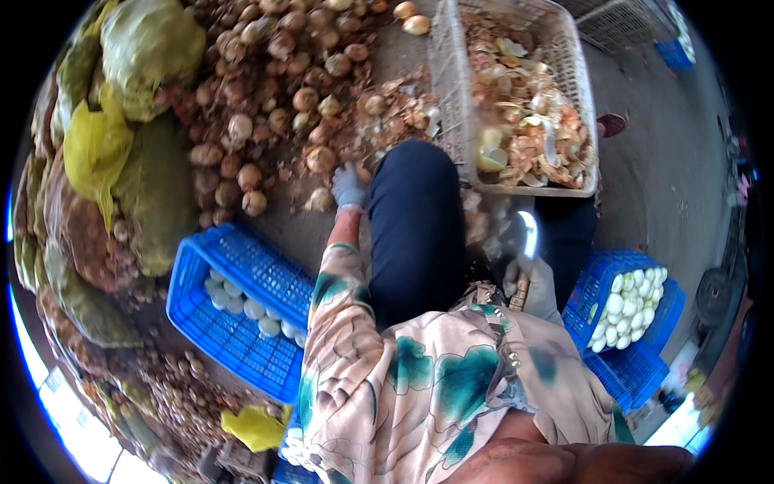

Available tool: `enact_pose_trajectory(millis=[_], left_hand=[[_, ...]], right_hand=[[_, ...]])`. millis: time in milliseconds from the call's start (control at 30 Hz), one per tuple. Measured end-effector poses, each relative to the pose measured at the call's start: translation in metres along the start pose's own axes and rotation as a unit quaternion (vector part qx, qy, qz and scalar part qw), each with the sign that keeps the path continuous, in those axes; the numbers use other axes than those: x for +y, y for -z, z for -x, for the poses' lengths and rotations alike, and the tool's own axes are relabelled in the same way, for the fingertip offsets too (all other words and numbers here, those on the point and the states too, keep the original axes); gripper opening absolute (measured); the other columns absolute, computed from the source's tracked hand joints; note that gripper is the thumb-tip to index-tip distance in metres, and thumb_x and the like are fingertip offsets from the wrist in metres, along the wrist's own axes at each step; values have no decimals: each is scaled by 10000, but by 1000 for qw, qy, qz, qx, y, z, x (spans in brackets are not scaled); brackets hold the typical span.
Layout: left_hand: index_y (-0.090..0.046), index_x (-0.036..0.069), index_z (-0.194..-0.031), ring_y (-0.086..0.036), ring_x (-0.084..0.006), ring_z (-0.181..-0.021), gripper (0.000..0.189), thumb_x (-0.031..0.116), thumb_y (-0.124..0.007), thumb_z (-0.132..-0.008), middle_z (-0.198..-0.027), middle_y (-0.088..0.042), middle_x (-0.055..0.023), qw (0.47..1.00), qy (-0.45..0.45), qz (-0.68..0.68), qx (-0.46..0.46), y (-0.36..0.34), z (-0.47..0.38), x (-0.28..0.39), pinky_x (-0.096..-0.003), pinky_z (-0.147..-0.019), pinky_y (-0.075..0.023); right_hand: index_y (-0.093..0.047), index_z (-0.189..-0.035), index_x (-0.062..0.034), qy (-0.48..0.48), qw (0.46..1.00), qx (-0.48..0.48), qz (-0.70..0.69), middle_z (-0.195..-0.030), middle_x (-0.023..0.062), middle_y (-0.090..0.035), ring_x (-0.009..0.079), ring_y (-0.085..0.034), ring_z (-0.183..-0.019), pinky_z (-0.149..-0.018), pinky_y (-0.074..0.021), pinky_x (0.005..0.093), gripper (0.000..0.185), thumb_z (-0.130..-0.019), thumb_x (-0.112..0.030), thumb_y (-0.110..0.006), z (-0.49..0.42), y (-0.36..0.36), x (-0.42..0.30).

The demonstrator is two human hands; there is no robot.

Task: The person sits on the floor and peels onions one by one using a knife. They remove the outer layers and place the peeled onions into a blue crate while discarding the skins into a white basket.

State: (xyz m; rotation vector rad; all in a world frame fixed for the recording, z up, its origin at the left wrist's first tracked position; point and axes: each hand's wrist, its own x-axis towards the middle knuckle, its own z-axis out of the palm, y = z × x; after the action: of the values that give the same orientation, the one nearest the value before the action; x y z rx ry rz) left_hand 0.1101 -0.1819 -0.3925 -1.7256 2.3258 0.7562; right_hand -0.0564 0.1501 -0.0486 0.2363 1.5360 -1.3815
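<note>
My left hand (349, 189), in a pale glove, reaches down to the floor beside my left knee. A reddish onion (363, 175) shows at its fingers; whether they grip it I cannot tell. Close by lie an unpeeled onion (321, 160) and a paler onion (320, 199). My right hand (538, 287), also gloved, is shut around the wooden handle of a knife (528, 235), whose shiny curved blade points up, away from my body. Just beyond the blade, a white plastic crate (534, 192) full of onion skins spans the space past my knees.
A heap of unpeeled onions (284, 115) spreads ahead and left. Stuffed mesh sacks (158, 193) line the left side. A tilted blue crate (242, 357) holds peeled onions (253, 309); another blue crate (583, 314) of them stands right. Someone's shoe (612, 124) shows beyond the white crate.
</note>
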Motion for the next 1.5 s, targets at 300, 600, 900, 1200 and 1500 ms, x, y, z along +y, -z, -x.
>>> enact_pose_trajectory(millis=[300, 600, 900, 1200, 1500], left_hand=[[-697, 44, -1221, -706, -301, -968, 584, 509, -722, -868, -1098, -732, -144, 855, -78, 513, 3, 63, -49, -60, -468, -840, -587], [-628, 20, -1232, -673, -333, -978, 685, 553, -759, -821, -1092, -702, -188, 501, -172, 843, -92, 353, 121, 159, -461, -914, -579], [-607, 19, -1231, -671, -334, -983, 614, 521, -706, -892, -1057, -694, -187, 524, 54, 791, -311, 235, 207, 213, -466, -897, -567], [-582, 9, -1285, -655, -353, -1030, 601, 516, -622, -964, -1137, -679, -191, 546, 107, 761, -332, 205, 203, 198, -487, -929, -547], [-558, 5, -1310, -643, -352, -1085, 571, 435, -653, -947, -1198, -657, -199, 574, 130, 756, -287, 187, 184, 200, -488, -916, -552]], right_hand=[[-632, -1292, -1, -33, 995, -30, 86, -776, 52, -671, 104, -613, -603, -530, -470, 260, 352, -1004, -201, -649, 3, 4, -7], [-665, -1188, -50, 410, 748, 51, 519, -871, 188, -718, 375, -698, -754, -675, -546, 480, 306, -984, -275, -625, -57, 60, -41], [-792, -867, -27, 130, 455, -93, 876, -877, 164, -770, 361, -751, -854, -754, -586, 456, 188, -777, -99, -643, -144, 95, -185], [-714, -1117, 44, 160, 403, -57, 899, -1090, 182, -762, 291, -760, -936, -771, -614, 388, 262, -914, -72, -595, -241, 54, -213], [-727, -994, -2, 288, 615, 133, 722, -894, 184, -740, 307, -733, -775, -740, -582, 439, 220, -939, -106, -542, -320, 45, -278]])
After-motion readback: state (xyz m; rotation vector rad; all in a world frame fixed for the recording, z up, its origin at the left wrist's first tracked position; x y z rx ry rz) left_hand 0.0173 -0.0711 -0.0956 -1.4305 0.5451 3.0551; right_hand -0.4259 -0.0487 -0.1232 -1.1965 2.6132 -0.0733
